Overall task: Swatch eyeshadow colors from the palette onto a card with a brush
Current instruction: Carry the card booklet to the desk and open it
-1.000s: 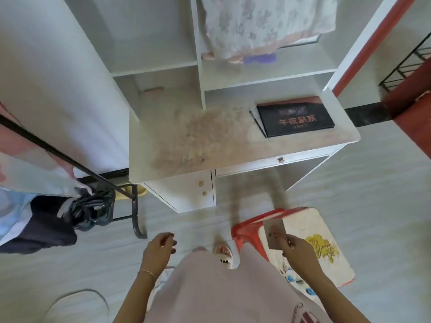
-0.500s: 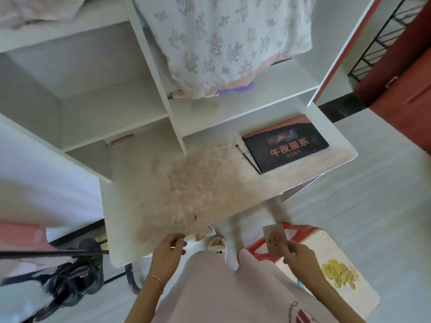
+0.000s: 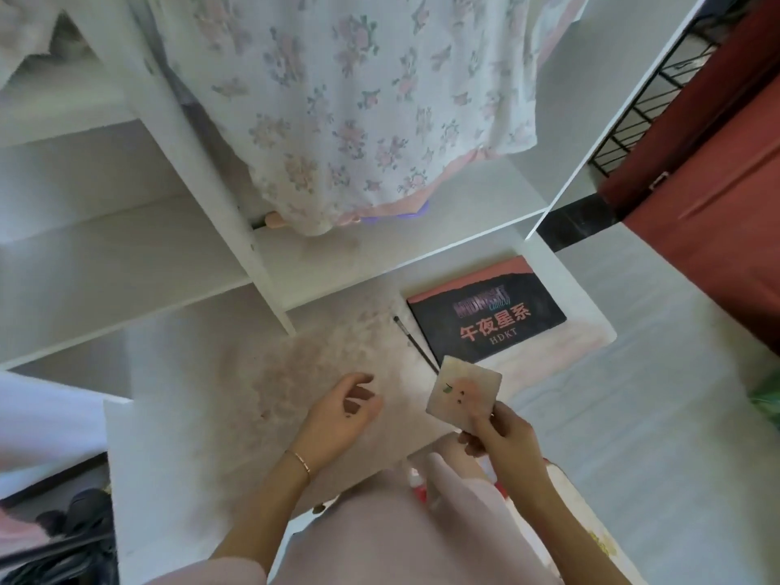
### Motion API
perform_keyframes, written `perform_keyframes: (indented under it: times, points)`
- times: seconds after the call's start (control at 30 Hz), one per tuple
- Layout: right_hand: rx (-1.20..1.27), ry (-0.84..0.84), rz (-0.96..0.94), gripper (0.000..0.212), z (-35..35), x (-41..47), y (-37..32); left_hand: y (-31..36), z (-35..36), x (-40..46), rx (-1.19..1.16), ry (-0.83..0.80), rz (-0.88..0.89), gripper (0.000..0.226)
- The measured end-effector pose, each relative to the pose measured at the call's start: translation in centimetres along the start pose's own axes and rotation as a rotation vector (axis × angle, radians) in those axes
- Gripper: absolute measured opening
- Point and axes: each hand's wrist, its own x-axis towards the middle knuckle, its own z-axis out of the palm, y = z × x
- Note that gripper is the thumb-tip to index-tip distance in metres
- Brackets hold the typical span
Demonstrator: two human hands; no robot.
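A closed black eyeshadow palette [image 3: 485, 316] with red lettering lies at the right end of the white desk [image 3: 177, 399]. A thin dark brush [image 3: 411, 342] lies just left of it. My right hand [image 3: 502, 432] pinches a small pale card [image 3: 464, 392] by its lower corner and holds it above the desk's front edge, below the palette. A few small dark marks show on the card. My left hand [image 3: 342, 413] hovers over the stained middle of the desk, fingers loosely curled, holding nothing.
White shelves [image 3: 126, 230] rise behind the desk, with a floral garment [image 3: 363, 103] hanging over them. A red stool with a cushion [image 3: 565, 508] sits on the floor at lower right. A red door [image 3: 717, 204] and black wire rack [image 3: 650, 107] stand at right.
I have stepped closer to the desk. Both hands rose from below the desk edge to over its surface, the right one still holding the card.
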Motion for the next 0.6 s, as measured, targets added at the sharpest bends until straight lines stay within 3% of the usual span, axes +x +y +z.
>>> perform_keyframes:
  times: [0.1, 0.13, 0.4, 0.5, 0.6]
  points:
    - [0.128, -0.135, -0.002, 0.007, 0.0, 2.2, -1.5, 1.7, 2.7, 0.9, 0.031, -0.137, 0.066, 0.062]
    - [0.134, -0.197, 0.000, 0.009, 0.1, 3.1, -1.9, 2.2, 3.6, 1.3, 0.023, -0.130, 0.074, 0.070]
    - [-0.055, -0.635, -0.189, 0.038, -1.3, 12.4, -3.0, 3.5, 9.1, 6.6, -0.041, 0.193, 0.137, 0.101]
    - [-0.047, -0.755, -0.176, 0.035, -2.2, 15.0, -3.4, 4.2, 10.3, 8.2, -0.075, 0.333, 0.153, 0.093]
    - [0.037, -0.800, -0.125, 0.032, -2.7, 16.7, -2.9, 4.3, 11.3, 9.0, -0.159, 0.520, 0.195, 0.052]
